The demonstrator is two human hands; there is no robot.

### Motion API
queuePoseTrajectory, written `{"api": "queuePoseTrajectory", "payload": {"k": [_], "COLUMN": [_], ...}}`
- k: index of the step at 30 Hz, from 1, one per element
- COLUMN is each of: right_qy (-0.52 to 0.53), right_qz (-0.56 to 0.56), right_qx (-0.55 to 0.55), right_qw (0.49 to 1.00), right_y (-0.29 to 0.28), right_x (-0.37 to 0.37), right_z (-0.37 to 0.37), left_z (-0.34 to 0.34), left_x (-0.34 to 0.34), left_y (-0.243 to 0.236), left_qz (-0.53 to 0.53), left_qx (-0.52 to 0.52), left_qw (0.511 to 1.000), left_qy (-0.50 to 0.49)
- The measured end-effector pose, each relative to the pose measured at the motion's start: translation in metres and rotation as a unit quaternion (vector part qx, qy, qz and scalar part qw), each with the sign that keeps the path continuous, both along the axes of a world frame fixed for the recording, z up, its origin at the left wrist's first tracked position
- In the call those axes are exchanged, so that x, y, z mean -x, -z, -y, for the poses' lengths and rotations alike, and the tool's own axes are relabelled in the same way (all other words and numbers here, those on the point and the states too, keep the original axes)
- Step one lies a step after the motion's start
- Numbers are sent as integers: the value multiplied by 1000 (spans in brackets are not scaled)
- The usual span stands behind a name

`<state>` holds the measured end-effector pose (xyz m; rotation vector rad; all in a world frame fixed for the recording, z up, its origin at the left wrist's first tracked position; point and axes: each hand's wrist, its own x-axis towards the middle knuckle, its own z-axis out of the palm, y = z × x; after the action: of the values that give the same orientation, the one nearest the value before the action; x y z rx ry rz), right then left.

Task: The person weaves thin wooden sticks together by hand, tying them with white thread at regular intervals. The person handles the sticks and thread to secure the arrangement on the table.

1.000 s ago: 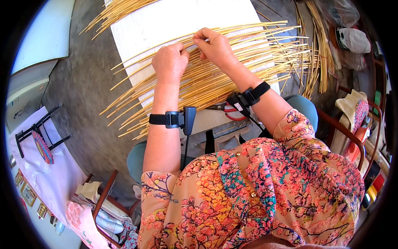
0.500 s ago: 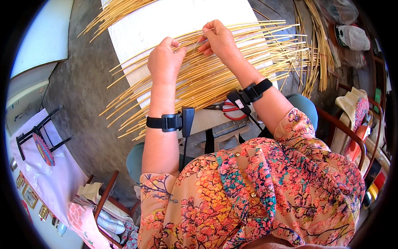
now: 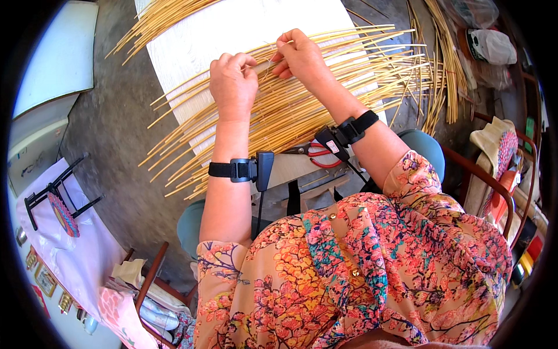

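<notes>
Pinching pale reed strips (image 3: 302, 104) between left hand (image 3: 233, 81) and right hand (image 3: 299, 55)

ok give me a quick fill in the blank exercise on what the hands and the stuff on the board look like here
1. Both hands, the left hand and right hand, work on a layer of thin ____ reeds.
2. The reeds lie across a ____ board.
3. Near the right wrist lie scissors with ____ handles.
4. Each wrist wears a ____ strap.

Missing words: yellow; white; red; black
</notes>
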<state>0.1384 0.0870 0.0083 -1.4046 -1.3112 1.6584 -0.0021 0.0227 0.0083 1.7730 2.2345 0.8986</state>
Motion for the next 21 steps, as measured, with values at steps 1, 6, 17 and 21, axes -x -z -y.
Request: {"api": "queuePoseTrajectory", "payload": {"k": [1, 6, 17, 21], "right_qy": [-1, -7, 207, 233], "right_qz": [0, 8, -174, -191], "right_qx": [-1, -10, 58, 52], "right_qw": [1000, 1000, 961, 952], "right_y": [1, 0, -10, -24], "right_x": [0, 1, -19, -29], "right_z": [0, 2, -14, -19], "left_z": [1, 3, 4, 7], "left_x": [-1, -7, -6, -4], "left_y": [2, 10, 29, 33], "left_qz": [2, 2, 19, 24], "left_qx": [6, 9, -64, -88], "left_qw": [1000, 999, 996, 994], "left_qy": [14, 49, 64, 67]}}
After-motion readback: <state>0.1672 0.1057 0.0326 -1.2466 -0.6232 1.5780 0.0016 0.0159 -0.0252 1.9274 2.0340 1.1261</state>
